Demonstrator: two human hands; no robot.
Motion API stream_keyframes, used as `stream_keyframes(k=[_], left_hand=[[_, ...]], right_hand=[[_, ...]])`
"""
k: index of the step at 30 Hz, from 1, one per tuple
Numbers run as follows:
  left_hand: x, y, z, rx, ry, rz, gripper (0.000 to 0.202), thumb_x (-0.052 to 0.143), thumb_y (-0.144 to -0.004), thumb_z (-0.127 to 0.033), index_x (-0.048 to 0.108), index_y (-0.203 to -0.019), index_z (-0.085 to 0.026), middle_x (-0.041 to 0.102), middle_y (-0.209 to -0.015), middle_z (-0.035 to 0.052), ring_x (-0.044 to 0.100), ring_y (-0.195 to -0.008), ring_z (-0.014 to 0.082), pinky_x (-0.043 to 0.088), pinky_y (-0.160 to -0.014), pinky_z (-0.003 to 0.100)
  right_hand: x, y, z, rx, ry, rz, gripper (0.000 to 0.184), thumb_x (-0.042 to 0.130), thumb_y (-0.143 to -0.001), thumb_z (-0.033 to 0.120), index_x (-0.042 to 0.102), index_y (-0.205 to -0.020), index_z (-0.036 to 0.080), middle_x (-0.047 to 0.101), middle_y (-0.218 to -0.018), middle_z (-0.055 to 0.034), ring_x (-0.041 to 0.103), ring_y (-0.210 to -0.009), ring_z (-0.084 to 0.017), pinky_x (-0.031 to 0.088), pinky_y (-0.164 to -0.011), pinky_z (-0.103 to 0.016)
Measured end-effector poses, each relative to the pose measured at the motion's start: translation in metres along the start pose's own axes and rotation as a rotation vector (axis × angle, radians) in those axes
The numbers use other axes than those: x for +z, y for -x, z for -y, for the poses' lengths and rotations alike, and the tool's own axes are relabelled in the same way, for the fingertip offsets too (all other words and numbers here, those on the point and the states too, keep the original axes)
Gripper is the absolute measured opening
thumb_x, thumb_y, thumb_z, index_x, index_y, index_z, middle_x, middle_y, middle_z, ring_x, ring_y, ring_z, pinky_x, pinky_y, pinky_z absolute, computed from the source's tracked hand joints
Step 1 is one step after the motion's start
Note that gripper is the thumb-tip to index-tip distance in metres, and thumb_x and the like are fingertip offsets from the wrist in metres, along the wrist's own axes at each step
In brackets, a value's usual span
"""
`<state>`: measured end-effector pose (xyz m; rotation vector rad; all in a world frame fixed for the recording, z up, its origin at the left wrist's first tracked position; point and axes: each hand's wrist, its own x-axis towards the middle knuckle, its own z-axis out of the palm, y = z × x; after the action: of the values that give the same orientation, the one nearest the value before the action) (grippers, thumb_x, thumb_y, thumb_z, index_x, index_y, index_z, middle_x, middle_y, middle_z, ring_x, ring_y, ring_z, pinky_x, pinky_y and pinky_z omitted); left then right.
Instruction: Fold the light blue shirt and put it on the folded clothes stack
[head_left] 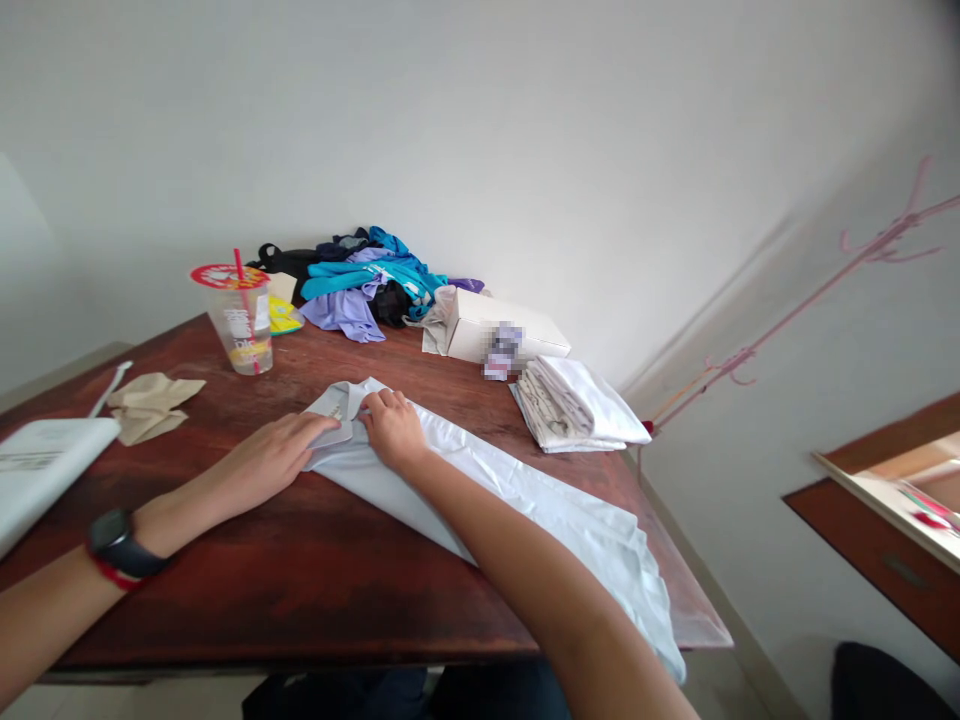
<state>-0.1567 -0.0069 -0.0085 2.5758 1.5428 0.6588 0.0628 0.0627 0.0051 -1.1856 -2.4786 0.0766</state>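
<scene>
A pale, whitish shirt [517, 480] lies lengthwise across the wooden table, its collar end towards the left and its hem hanging by the front right edge. My left hand [281, 450] is closed on a pale flat card [339, 434] with rounded corners, at the collar end of the shirt. Just right of it, my right hand [394, 428] has its fingers bent round the cloth beside the collar. The undersides of both hands' fingers are partly hidden.
A plastic cup with straw [240, 325] stands at the back left, near crumpled tan paper [154, 400] and a white package [52, 450]. Behind are piled clothes [360, 275], a white box [480, 325] and folded white cloths [577, 405]. A pink coat rack [810, 300] leans right.
</scene>
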Motion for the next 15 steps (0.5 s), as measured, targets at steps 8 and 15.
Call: stream_keyframes(k=[8,15], left_hand=[[0.0,0.009,0.007,-0.024,-0.035,0.019,0.057,0.041,-0.084,-0.009,0.065,-0.133,-0.022,0.062,-0.143,0.01,0.057,-0.132,0.0288,0.042,-0.114,0.046],[-0.007,0.015,0.007,0.002,-0.093,0.199,0.077,0.039,-0.079,-0.004,0.055,-0.149,-0.031,0.044,-0.16,0.0036,0.042,-0.147,0.029,0.043,-0.113,0.049]], right_hand=[[-0.023,0.05,0.015,-0.346,0.057,0.068,0.048,0.041,-0.107,0.045,0.044,-0.149,0.021,0.036,-0.164,-0.0112,0.022,-0.154,-0.029,0.026,-0.122,-0.051],[-0.019,0.061,0.012,-0.258,-0.088,0.362,0.074,0.03,-0.101,0.07,0.025,-0.162,0.028,0.013,-0.172,-0.0055,0.004,-0.158,-0.036,0.011,-0.123,-0.068]])
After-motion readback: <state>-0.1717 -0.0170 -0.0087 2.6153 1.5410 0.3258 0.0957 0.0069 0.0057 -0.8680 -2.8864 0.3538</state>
